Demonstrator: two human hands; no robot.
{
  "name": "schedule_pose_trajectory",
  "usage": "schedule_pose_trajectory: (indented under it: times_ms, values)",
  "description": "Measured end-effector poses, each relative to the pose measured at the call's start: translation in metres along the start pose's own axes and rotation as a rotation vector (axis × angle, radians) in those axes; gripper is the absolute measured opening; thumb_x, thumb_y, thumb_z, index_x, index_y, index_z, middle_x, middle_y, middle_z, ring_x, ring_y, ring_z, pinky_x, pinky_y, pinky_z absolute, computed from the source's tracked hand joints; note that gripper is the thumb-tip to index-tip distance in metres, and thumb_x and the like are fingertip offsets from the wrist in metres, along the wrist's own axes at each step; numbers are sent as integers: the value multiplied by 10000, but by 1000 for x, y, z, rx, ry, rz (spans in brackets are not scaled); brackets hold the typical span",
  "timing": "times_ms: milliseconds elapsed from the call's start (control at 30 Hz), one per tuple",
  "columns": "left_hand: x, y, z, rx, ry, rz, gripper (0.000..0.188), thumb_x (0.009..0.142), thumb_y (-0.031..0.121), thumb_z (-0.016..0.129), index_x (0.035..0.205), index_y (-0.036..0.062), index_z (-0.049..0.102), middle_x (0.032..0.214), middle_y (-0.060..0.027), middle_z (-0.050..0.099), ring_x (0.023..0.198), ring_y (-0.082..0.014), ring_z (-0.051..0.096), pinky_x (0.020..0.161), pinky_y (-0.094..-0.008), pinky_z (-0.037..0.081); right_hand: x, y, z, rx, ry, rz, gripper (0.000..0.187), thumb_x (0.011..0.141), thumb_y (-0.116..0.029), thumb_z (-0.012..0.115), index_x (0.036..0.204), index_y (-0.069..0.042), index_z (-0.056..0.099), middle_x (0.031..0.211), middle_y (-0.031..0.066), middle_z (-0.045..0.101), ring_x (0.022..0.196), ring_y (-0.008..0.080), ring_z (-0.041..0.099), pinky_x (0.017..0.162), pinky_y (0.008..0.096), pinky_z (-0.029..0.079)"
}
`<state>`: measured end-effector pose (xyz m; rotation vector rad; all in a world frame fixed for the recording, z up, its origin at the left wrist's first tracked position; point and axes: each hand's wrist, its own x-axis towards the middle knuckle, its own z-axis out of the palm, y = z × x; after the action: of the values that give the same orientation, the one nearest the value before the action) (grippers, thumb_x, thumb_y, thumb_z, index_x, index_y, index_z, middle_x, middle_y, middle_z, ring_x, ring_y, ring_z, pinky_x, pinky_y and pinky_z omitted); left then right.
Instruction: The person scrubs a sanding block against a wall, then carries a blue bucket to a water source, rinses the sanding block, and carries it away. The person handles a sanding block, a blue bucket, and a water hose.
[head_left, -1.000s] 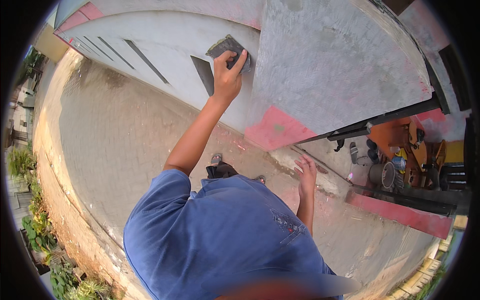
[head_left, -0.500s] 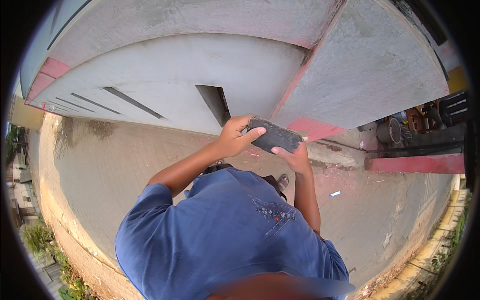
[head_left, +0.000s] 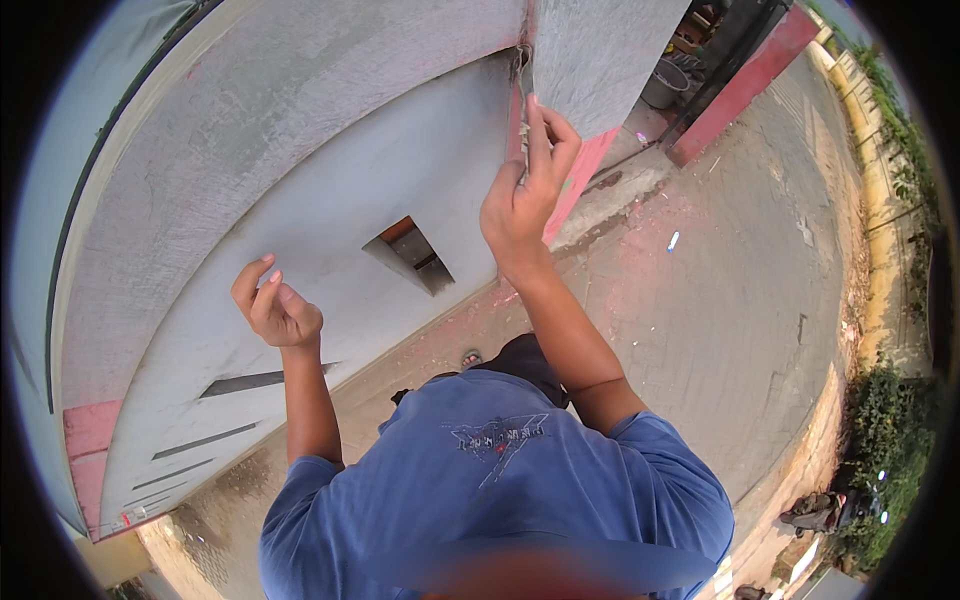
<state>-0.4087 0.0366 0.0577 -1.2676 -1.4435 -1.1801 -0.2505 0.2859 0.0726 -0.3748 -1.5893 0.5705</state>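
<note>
My right hand (head_left: 525, 205) is raised at the wall corner, index finger stretched up and the other fingers partly bent. Its fingertips are beside a thin wire or cord (head_left: 521, 72) that hangs in the corner; whether they touch it I cannot tell. My left hand (head_left: 278, 305) is up in front of the pale wall (head_left: 330, 200), its fingers loosely curled and apart with nothing in them. The dark block does not show anywhere in view.
A slot-like opening (head_left: 412, 255) and several narrow slits pierce the wall. Right of the corner stands a grey pillar (head_left: 600, 60) with a pink base. Beyond it are a bucket (head_left: 664, 84) and a red ledge (head_left: 740, 85). Paved ground (head_left: 720, 320) lies to the right.
The dark block that both hands held is out of view. My hands have parted, the left one moving left and the right one up to the corner. The view has turned.
</note>
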Motion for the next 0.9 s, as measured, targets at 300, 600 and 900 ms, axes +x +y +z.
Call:
schedule_pose_trajectory:
  times_ms: [300, 600, 900]
  values:
    - [-21, -42, 5, 144, -67, 191, 203, 888, 26, 504, 1078, 81, 547, 1086, -160, 605, 956, -280, 572, 790, -369, 486, -12, -14, 89, -5, 104, -39, 669, 755, 126, 483, 1422, 95, 432, 1477, 301, 305, 1327, 431, 328, 1127, 517, 215]
    - [-24, -42, 2, 91, -54, 194, 214, 869, 22, 496, 1070, 92, 522, 1064, -153, 634, 921, -283, 575, 776, -384, 485, -16, -10, 102, -82, 90, -111, 667, 781, 138, 443, 1444, 73, 407, 1546, 324, 257, 1433, 488, 232, 1136, 581, 181]
    - [-23, -42, 2, 40, -44, 202, 236, 838, 14, 501, 1056, 104, 518, 1036, -146, 646, 866, -273, 575, 740, -380, 480, -4, -14, 97, 31, 133, 54, 669, 816, 131, 456, 1476, 61, 366, 1598, 299, 190, 1475, 461, 211, 1145, 570, 175]
